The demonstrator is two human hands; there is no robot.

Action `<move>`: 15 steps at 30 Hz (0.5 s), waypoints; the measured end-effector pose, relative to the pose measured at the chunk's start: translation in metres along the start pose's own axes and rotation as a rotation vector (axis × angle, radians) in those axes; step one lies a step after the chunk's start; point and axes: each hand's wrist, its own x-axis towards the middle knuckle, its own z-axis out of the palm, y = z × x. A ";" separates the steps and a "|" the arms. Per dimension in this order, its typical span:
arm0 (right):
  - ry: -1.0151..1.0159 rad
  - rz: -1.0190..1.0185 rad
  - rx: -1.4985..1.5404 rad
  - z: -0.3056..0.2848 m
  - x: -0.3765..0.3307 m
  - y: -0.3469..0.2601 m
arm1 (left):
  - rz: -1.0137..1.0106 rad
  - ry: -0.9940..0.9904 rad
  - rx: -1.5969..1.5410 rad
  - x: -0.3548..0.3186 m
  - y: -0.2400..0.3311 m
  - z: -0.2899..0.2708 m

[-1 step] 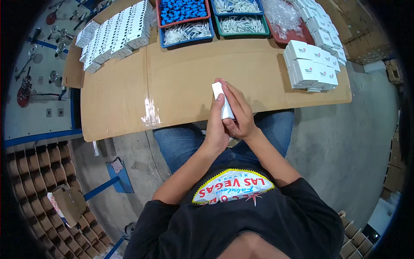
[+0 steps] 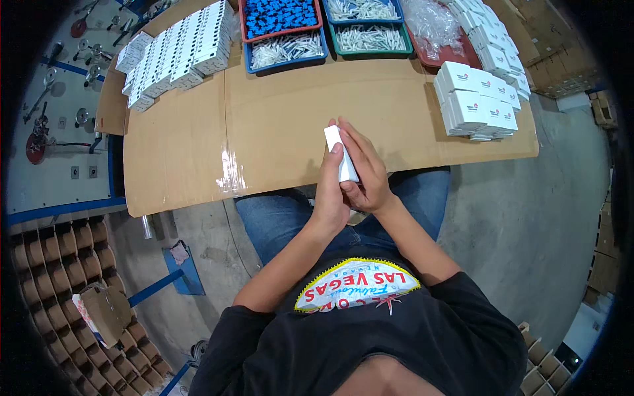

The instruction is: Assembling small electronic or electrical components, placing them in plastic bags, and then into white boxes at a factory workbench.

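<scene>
A small white box (image 2: 341, 155) is clasped upright between my two palms, just above the table's near edge. My left hand (image 2: 329, 191) wraps its left side, the thumb lying along the box. From the right, my right hand (image 2: 370, 168) presses against it with long, nearly straight fingers and the thumb low at its near end. Only a narrow face of the box shows; the palms hide the rest.
On the cardboard-covered table (image 2: 284, 132), rows of white boxes (image 2: 178, 56) stand at the far left. Stacked white boxes (image 2: 479, 102) sit at the right. Between them are trays of blue pieces (image 2: 281, 16), trays of white sticks (image 2: 370, 38) and a tray of clear plastic bags (image 2: 432, 30).
My right fingertips have shifted very slightly away from the left ones. The box and everything else stay in place.
</scene>
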 end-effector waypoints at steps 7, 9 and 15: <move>0.034 0.003 0.006 0.004 -0.003 -0.002 | 0.098 -0.023 0.085 -0.001 -0.005 -0.003; 0.023 -0.009 -0.026 0.004 -0.008 0.002 | 0.107 -0.031 0.088 -0.001 -0.006 -0.003; 0.033 -0.028 -0.044 0.007 -0.015 0.003 | 0.109 -0.042 0.110 -0.003 -0.007 -0.008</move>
